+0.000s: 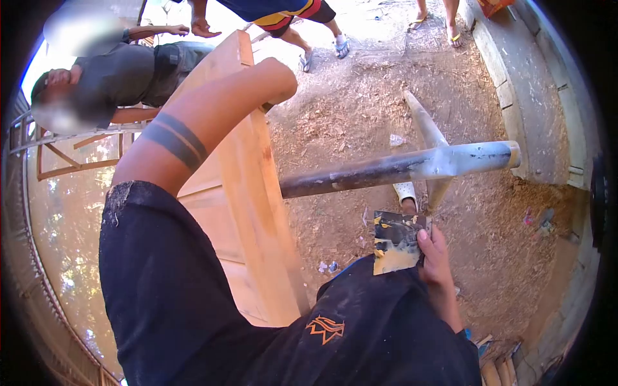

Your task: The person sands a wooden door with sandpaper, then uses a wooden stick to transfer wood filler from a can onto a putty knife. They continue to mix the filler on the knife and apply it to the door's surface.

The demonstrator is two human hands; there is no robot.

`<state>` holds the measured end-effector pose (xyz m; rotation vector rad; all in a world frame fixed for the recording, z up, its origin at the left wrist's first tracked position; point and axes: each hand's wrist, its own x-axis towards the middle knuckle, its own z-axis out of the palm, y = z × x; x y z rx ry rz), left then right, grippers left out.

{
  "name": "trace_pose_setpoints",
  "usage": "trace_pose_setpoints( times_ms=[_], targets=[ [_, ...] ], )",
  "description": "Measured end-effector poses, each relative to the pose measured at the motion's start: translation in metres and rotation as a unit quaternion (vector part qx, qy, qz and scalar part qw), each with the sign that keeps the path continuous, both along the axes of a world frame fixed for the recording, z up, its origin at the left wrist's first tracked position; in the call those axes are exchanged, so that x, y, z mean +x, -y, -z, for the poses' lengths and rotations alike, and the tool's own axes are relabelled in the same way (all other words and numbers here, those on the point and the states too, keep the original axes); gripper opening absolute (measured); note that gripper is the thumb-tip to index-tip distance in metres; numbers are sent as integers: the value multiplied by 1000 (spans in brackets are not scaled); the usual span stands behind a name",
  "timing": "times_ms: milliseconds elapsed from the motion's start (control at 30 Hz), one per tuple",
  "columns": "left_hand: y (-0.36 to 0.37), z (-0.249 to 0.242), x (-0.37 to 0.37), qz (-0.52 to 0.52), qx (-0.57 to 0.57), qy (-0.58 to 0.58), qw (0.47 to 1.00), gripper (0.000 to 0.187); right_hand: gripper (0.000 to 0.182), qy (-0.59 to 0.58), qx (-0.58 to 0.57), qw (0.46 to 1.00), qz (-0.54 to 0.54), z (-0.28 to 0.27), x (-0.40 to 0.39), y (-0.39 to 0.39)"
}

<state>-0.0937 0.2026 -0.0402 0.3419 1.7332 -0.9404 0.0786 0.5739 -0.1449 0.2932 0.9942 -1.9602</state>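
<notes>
My right hand [436, 254] is closed on the edge of a flat, dark square putty board [394, 243], with the thumb on top. Cream and yellow putty is smeared over the board, mostly along its lower part. My left arm, with two dark bands, bends over a pale wooden panel door [241, 186]. The left hand and forearm are hidden behind the bent elbow. The door's long edge runs beside my body, and recessed panels show on its face.
A sawhorse [393, 168] with a dark and whitish beam extends right from under the door. Wood shavings cover the dirt ground [335, 128]. A person in a dark shirt [129, 80] is beyond the door, and other people's legs show at the top. A concrete ledge [528, 96] curves along the right.
</notes>
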Motion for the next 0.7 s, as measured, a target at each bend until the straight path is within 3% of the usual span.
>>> trace_pose_setpoints(
  times_ms=[100,267,367,467,600,700],
  targets=[
    [-1,-2,1,-13,6,-18,1000,23,31,22,-1,1000,15,-5,-6,0],
    [6,-19,26,-41,20,61,997,22,36,12,-17,1000,4,0,-12,-2],
    [10,-78,49,-174,132,-34,975,27,35,7,-22,1000,3,-6,-23,3],
    [63,-112,98,-270,257,-242,896,38,34,-7,-19,1000,-8,-10,-33,9],
    [121,-65,159,-413,401,-418,702,46,34,-20,-21,998,-50,-16,-41,24],
    [120,-49,175,-402,409,-454,682,48,35,-53,2,996,-74,-28,-41,35]
  ],
)
